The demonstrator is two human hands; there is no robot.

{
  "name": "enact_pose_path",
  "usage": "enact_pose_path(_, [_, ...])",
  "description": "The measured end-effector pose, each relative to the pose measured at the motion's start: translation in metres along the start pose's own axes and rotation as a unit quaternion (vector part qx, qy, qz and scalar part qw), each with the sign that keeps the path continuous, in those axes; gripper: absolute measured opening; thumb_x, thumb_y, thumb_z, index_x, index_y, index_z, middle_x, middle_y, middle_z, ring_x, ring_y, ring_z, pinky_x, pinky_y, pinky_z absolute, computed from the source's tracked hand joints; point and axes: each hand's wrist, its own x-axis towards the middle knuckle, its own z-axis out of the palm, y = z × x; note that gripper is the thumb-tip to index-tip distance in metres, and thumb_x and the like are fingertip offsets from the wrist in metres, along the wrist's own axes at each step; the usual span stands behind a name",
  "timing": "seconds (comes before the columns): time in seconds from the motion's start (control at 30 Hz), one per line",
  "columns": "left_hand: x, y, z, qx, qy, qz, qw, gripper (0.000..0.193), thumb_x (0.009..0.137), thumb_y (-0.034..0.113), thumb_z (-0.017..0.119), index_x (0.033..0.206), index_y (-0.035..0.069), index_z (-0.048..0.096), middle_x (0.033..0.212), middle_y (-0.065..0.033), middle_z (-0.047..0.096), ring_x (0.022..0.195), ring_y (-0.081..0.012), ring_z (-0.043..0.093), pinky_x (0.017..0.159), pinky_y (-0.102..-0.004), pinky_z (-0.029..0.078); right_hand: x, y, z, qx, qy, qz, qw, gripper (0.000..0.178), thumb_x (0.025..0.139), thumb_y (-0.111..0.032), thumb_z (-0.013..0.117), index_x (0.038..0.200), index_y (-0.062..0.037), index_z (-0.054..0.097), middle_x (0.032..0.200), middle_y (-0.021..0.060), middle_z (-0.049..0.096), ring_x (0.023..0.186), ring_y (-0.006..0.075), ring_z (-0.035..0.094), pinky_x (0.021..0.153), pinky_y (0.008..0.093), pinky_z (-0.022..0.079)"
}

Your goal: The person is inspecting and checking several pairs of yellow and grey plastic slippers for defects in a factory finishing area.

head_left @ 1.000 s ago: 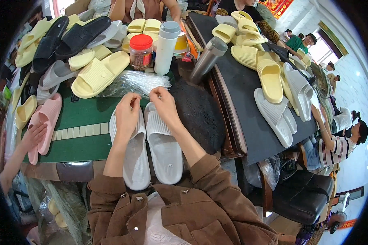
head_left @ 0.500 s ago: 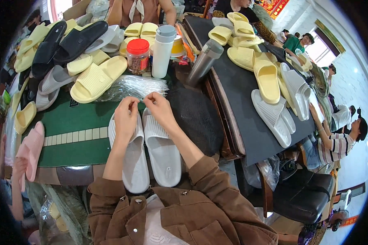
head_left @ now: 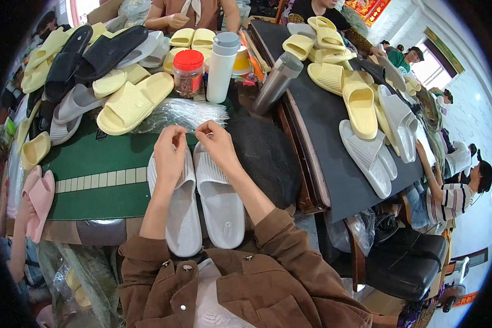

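Note:
A pair of grey slide slippers lies in front of me, the left slipper [head_left: 182,227] close beside the right slipper [head_left: 222,216], heels toward me. Over their straps, my left hand [head_left: 170,154] and my right hand [head_left: 217,146] are both closed in a pinch, fingertips close together. Whatever thin thing they pinch is too small to make out. Just beyond my fingers lies a bundle of clear plastic strips [head_left: 183,113]. A yellow slipper [head_left: 134,104] touches the bundle's left side.
Piled slippers, including a black slipper [head_left: 109,54], fill the back left. A red-lidded jar [head_left: 188,74], white bottle [head_left: 222,68] and steel flask [head_left: 277,82] stand ahead. More slippers lie on the dark right table [head_left: 322,142]. At far left, a co-worker's hand holds pink slippers [head_left: 39,199].
My hands stay pinched over the grey slippers with hardly any movement. At far left, the pink slippers have turned so that two show side by side. The person across has moved a hand.

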Motion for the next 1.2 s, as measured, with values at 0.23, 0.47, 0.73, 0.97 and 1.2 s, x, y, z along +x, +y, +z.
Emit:
enact_pose_path(0.23, [-0.002,-0.001,0.002,0.035,-0.045,-0.022,0.998,0.009,0.079,0.000,0.060,0.087,0.000,0.058,0.081,-0.0102,0.059,0.066,-0.0185,0.057,0.062,-0.0295,0.046,-0.001,-0.004,-0.002,0.020,0.000,0.001,1.000,0.012,0.083,-0.008,0.060,0.090,0.0011,0.060,0.080,0.0043,0.062,0.063,0.0081,0.053,0.060,0.0251,0.044])
enact_pose_path(0.47, [-0.001,-0.002,0.001,0.059,-0.066,-0.028,0.996,0.008,0.078,0.002,0.059,0.085,0.000,0.057,0.079,-0.0121,0.059,0.064,-0.0215,0.057,0.061,-0.0324,0.046,0.000,-0.001,0.003,0.026,0.002,-0.047,0.999,0.009,0.084,-0.005,0.058,0.091,0.0015,0.058,0.080,0.0025,0.059,0.062,0.0049,0.051,0.055,0.0231,0.041])
enact_pose_path(0.73, [-0.002,-0.002,0.000,0.036,-0.071,-0.008,0.997,0.011,0.084,0.002,0.058,0.092,-0.003,0.062,0.084,-0.0118,0.062,0.072,-0.0196,0.059,0.068,-0.0293,0.046,0.002,0.003,0.002,0.054,0.057,-0.057,0.995,0.009,0.084,-0.004,0.058,0.091,0.0017,0.058,0.080,0.0031,0.059,0.060,0.0055,0.049,0.056,0.0233,0.042])
enact_pose_path(0.97, [-0.001,0.004,-0.001,0.026,-0.072,0.003,0.997,0.013,0.087,0.002,0.056,0.097,-0.004,0.063,0.089,-0.0115,0.064,0.079,-0.0178,0.061,0.075,-0.0286,0.047,0.000,-0.001,-0.002,0.087,0.077,-0.026,0.993,0.010,0.084,-0.006,0.058,0.091,0.0018,0.058,0.081,0.0024,0.058,0.061,0.0053,0.048,0.055,0.0228,0.041])
enact_pose_path(1.2, [-0.003,0.000,-0.004,0.043,-0.110,-0.054,0.992,0.011,0.086,0.006,0.058,0.092,-0.002,0.062,0.087,-0.0152,0.063,0.076,-0.0260,0.060,0.071,-0.0332,0.048,0.003,0.004,0.004,0.128,0.067,-0.058,0.988,0.006,0.087,-0.004,0.058,0.092,-0.0012,0.059,0.081,-0.0027,0.057,0.067,0.0027,0.048,0.059,0.0201,0.040])
